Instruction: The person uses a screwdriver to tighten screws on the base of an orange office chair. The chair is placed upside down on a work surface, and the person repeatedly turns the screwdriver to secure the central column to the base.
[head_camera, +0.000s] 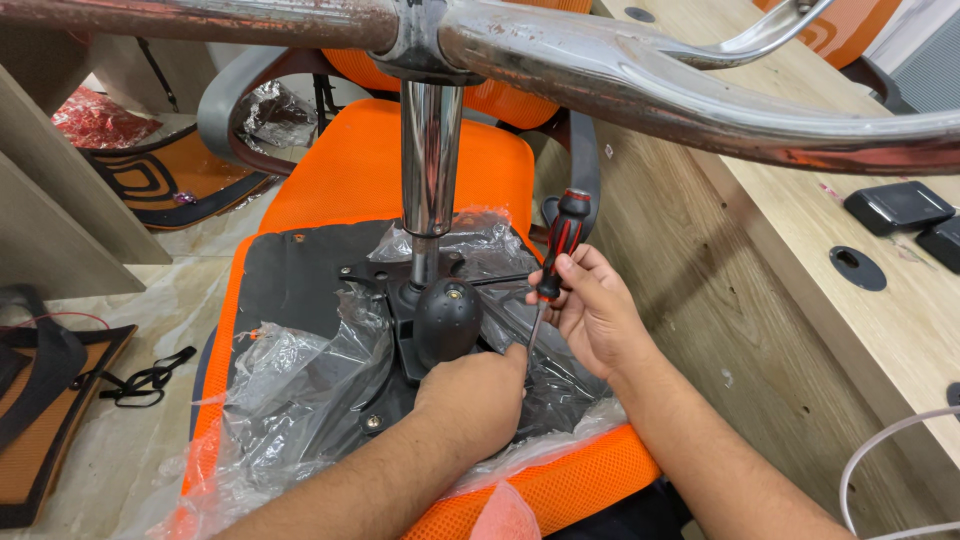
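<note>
While the upturned orange office chair (400, 170) lies seat-down with its chrome base overhead, the right hand (590, 310) has its grip closed around a red-and-black screwdriver (556, 255) pointed at the black seat mechanism (440, 320), and the left hand (470, 400) rests there in a loose fist among clear plastic wrap (300, 390).
</note>
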